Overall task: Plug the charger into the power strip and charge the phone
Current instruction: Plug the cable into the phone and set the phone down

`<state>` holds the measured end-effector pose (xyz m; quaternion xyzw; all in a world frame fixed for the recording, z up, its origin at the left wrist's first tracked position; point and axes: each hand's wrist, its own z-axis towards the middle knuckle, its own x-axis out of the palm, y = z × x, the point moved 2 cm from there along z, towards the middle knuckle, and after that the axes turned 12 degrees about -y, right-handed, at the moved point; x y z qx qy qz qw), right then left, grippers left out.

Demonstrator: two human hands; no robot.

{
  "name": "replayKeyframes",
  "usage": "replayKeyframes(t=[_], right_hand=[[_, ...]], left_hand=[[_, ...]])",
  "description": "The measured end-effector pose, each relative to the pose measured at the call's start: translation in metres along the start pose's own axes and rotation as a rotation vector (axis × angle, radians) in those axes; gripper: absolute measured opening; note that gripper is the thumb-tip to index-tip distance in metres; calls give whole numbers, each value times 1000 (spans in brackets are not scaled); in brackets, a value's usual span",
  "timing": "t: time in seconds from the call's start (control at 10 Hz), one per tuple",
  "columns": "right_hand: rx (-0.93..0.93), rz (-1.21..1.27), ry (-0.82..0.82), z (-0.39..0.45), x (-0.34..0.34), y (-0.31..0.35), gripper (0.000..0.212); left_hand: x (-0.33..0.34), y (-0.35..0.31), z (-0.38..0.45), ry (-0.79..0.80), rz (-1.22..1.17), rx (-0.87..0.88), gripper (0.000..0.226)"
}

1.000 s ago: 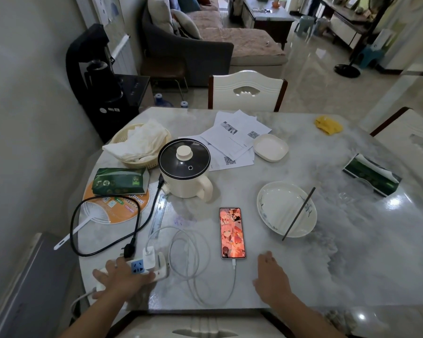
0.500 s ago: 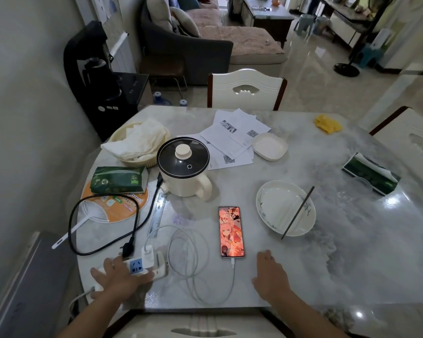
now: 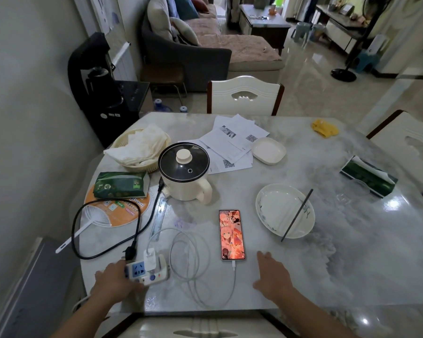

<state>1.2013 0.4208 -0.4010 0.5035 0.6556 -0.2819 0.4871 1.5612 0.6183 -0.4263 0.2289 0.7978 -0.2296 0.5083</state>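
Note:
A white power strip [image 3: 149,271] lies near the table's front left edge, and a white charger [image 3: 150,257] is plugged into its top. My left hand [image 3: 112,281] rests on the strip's left end, gripping it. From the charger a white cable [image 3: 193,262] coils across the table and enters the bottom of the phone [image 3: 231,234]. The phone lies flat with its screen lit, showing a pink picture. My right hand [image 3: 272,276] lies flat on the table just right of the phone's lower end, fingers apart, holding nothing.
A cream electric pot [image 3: 185,174] stands behind the phone; its black cord [image 3: 103,230] loops left, its plug lying by the strip. A plate with a chopstick [image 3: 285,211] sits to the right. Papers [image 3: 232,145], a fan [image 3: 112,211], a tissue pack [image 3: 121,184] and a basket [image 3: 137,150] fill the back left.
Both hands and the phone hold almost the same places. The view has shifted slightly, and my left hand now sits a little further off the strip's sockets.

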Motion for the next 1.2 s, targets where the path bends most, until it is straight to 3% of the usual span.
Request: replayKeyframes(t=[0.2,0.5,0.8,0.9,1.0,1.1,1.2], right_hand=[[-18,-32,-14,-1,0,3,79],[-30,-96,-20,3,-2,7,66],[-36,-100,-11,2,-3,4,77],[-55,-133,-6,4,-6,6,62],[-98,-166,-41,4,-16,7,29],[-139,-173,-16,8,-22,2,13],[-184,-177,47,14,-35,3,26]], left_hand=[[2,1,-4,28,-15,10,51],[2,-2,-7,66,-3,19,72],[-2,-2,-9,77,18,25,76],[-6,-4,-12,87,10,23,83],[-16,-6,-15,108,27,45,81],[-29,-8,-17,142,77,84,74],[-52,-18,-19,88,124,176,46]])
